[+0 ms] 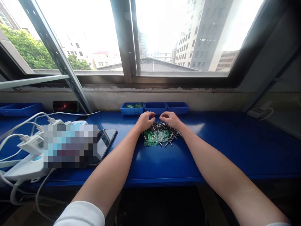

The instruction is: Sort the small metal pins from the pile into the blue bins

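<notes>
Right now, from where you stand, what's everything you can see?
Window: one, dark-framed, back
Tree foliage: uncounted, green, outside left
Buildings: several, pale and grey, outside
Post: one, grey, left
Table: one, blue, centre
Small bins: three, blue, back row
Larger bin: at least one, blue, back left
Metal pieces: many, silvery, mid-table heap
Green packets: several, green, among metal pieces and in leftmost small bin
Phones: two, dark, left and back left
Power strip: one, white, left
Chargers: several, white, left
Cables: several, white, left
Sleeves: two, white, bottom
Hands: two, bare, at the heap
</notes>
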The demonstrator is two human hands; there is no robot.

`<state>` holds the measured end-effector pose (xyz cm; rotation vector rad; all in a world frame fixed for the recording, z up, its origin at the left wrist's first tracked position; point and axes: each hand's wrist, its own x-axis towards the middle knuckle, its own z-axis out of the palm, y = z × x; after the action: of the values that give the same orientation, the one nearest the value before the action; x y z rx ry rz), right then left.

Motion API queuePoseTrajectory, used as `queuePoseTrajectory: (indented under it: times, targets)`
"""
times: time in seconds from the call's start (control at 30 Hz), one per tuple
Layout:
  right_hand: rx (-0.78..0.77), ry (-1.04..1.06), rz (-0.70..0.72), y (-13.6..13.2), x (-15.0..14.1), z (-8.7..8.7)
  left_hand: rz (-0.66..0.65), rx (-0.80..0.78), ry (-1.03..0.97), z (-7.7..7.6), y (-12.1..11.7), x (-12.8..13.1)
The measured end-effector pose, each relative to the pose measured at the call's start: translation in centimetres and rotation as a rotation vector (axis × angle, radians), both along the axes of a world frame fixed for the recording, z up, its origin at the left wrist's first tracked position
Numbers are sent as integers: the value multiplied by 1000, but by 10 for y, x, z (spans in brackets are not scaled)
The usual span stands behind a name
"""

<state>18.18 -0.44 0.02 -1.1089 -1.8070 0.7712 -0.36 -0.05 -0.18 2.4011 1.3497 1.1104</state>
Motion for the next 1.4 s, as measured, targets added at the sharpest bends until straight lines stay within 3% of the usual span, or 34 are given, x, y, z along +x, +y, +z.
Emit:
queuePoseTrajectory:
  times: [0.13,0.33,0.57,0.83,1.0,1.2,1.3,1.4]
  targets:
    - [-89,184,52,-4,-3,2,-110,-2,41,5,-8,4]
    - [-133,354,56,-2,-7,-1,-138,2,65,4,-9,8]
    - [-160,298,100,-4,-4,1,-71,25,62,3,-4,5]
    - [-42,135,116,-9,-3,6,-22,10,137,7,-7,4]
    - [13,-8,7,-9,-3,3,11,79,162,5,-7,3]
    - [129,-69,-281,9,-2,9,317,113,102,5,-4,1]
    - [200,-250,-378,25,-2,15,411,66,105,3,0,-1]
    - [231,-465,-395,39,-6,19,417,9,138,0,2,-2]
